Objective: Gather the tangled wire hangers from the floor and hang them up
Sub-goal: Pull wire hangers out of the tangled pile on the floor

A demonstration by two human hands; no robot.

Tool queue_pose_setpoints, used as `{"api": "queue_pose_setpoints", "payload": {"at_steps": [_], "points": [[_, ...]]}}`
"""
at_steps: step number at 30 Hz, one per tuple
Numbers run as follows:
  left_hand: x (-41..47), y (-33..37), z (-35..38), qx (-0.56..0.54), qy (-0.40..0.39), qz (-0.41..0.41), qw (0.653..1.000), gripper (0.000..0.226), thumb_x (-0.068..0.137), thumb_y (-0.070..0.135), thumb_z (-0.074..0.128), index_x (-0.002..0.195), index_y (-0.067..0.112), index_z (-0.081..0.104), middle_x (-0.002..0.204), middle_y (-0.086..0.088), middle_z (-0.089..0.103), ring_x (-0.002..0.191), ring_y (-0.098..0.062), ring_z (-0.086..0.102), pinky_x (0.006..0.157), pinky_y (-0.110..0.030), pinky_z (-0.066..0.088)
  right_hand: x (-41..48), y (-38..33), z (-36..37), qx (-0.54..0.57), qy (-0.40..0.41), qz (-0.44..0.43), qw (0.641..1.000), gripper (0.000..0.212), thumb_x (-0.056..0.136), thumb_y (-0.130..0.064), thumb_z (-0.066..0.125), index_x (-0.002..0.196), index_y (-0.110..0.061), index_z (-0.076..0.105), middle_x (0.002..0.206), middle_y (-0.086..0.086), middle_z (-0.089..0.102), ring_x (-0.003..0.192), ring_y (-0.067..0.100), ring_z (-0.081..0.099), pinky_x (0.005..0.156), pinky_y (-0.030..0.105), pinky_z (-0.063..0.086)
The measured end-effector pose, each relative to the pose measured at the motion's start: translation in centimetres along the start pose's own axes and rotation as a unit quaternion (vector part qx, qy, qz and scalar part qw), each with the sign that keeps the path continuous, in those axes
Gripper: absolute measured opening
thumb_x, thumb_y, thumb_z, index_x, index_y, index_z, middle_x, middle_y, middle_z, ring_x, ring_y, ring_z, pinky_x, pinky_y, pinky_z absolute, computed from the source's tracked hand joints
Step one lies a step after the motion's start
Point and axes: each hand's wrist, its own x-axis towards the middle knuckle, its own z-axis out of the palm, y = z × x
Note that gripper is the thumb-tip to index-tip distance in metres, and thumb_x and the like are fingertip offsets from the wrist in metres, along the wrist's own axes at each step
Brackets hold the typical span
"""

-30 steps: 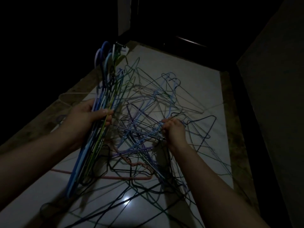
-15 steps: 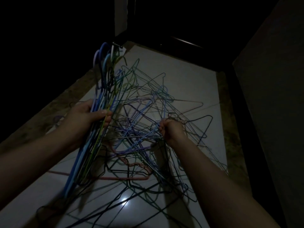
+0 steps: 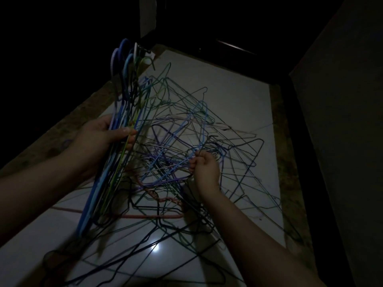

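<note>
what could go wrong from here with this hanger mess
1. The right hand grips wires deep in the tangled pile; a pull may drag the whole knot rather than free one hanger.
2. The pile's wires cross the bundle that the left hand holds, so hooks could snag it and pull hangers loose.

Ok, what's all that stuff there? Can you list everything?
Bundle of gathered wire hangers: one bunch, too many to count, blue, green and white, upright at left.
Tangled heap of thin wire hangers: too many to count, blue, purple, green and black, spread over the floor's middle.
Pink wire hanger: one, pink, flat on the floor under the heap.
Pale glossy floor: one, whitish, beneath everything.
Bright light glare: one, white, on the near floor.
Dark wall: one, grey, at right.
Left hand: one, gripping the bundle.
Right hand: one, gripping wires within the heap.
</note>
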Motion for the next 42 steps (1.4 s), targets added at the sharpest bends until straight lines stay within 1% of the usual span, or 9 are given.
{"api": "queue_pose_setpoints", "payload": {"at_steps": [3,6,11,15,21,24,31,35,42], "points": [[0.1,0.1,0.3,0.003,-0.001,-0.001,1.000,0.019,0.092,-0.002,0.047,0.088,0.012,0.059,0.060,0.006,0.068,0.053,-0.002,0.062,0.050,-0.015,0.051,-0.8,-0.1,-0.8,-0.062,0.036,-0.021,0.997,0.022,0.098,-0.002,0.034,0.089,-0.011,0.053,0.071,0.000,0.052,0.062,0.012,0.048,0.055,0.018,0.039],[0.2,0.1,0.4,0.006,0.006,-0.005,1.000,0.015,0.092,0.000,0.048,0.096,0.010,0.059,0.065,0.005,0.068,0.055,-0.002,0.063,0.050,-0.014,0.051,-0.6,-0.4,-1.9,-0.106,0.105,-0.066,0.987,0.026,0.097,-0.006,0.035,0.078,-0.016,0.050,0.072,0.000,0.055,0.064,0.016,0.049,0.060,0.027,0.038],[0.1,0.3,0.9,0.006,0.002,0.002,1.000,0.014,0.093,-0.001,0.047,0.102,0.005,0.056,0.072,-0.002,0.066,0.054,-0.002,0.063,0.050,-0.014,0.050,1.8,-2.0,-3.6,-0.104,-0.004,0.058,0.993,0.029,0.091,-0.002,0.044,0.066,-0.013,0.051,0.065,0.003,0.050,0.063,0.017,0.052,0.065,0.032,0.048],[0.0,0.7,1.1,0.010,-0.007,0.006,1.000,0.013,0.093,-0.001,0.046,0.098,0.005,0.057,0.078,-0.007,0.061,0.053,-0.002,0.062,0.050,-0.014,0.050,1.3,-5.2,-3.6,0.044,0.051,-0.044,0.997,0.031,0.093,0.005,0.032,0.074,-0.015,0.047,0.062,0.000,0.045,0.049,0.005,0.043,0.050,0.016,0.039],[0.1,1.0,1.1,0.013,0.001,0.002,1.000,0.018,0.093,0.001,0.048,0.086,0.014,0.058,0.062,0.007,0.069,0.054,-0.001,0.064,0.050,-0.014,0.051,0.2,-4.4,-2.5,-0.107,-0.033,-0.050,0.992,0.029,0.092,0.001,0.039,0.068,-0.010,0.049,0.063,0.002,0.047,0.058,0.018,0.041,0.061,0.030,0.033],[0.1,0.9,0.9,0.011,0.006,-0.006,1.000,0.018,0.093,0.000,0.047,0.086,0.013,0.058,0.072,0.000,0.068,0.054,-0.001,0.064,0.050,-0.013,0.052,-0.2,-3.3,-2.6,-0.125,0.033,-0.092,0.987,0.028,0.095,-0.010,0.040,0.068,-0.014,0.044,0.066,0.003,0.046,0.063,0.020,0.042,0.064,0.030,0.032],[0.2,1.0,0.1,0.000,0.034,-0.014,0.999,0.024,0.095,-0.001,0.044,0.081,0.016,0.055,0.068,-0.003,0.065,0.050,0.000,0.062,0.050,-0.011,0.051,0.2,-4.9,-4.5,0.032,0.158,-0.196,0.967,0.030,0.099,-0.007,0.034,0.079,-0.024,0.049,0.065,-0.003,0.044,0.058,0.012,0.039,0.055,0.028,0.031],[0.4,1.5,-0.2,0.003,0.050,-0.015,0.999,0.020,0.093,-0.002,0.047,0.084,0.012,0.057,0.051,0.009,0.065,0.047,0.001,0.061,0.046,-0.010,0.048,2.2,-5.6,-5.8,-0.002,0.109,-0.019,0.994,0.026,0.092,-0.001,0.036,0.087,-0.006,0.060,0.065,-0.004,0.046,0.054,0.012,0.040,0.053,0.025,0.031],[0.0,1.9,-0.6,0.007,0.050,0.005,0.999,0.022,0.093,-0.001,0.047,0.081,0.015,0.056,0.054,0.008,0.065,0.048,0.001,0.060,0.049,-0.010,0.049,1.6,-8.7,-8.9,0.363,0.079,-0.073,0.925,0.035,0.095,-0.004,0.031,0.063,-0.018,0.031,0.042,-0.011,0.020,0.035,0.005,0.013,0.035,0.016,0.011]]}}
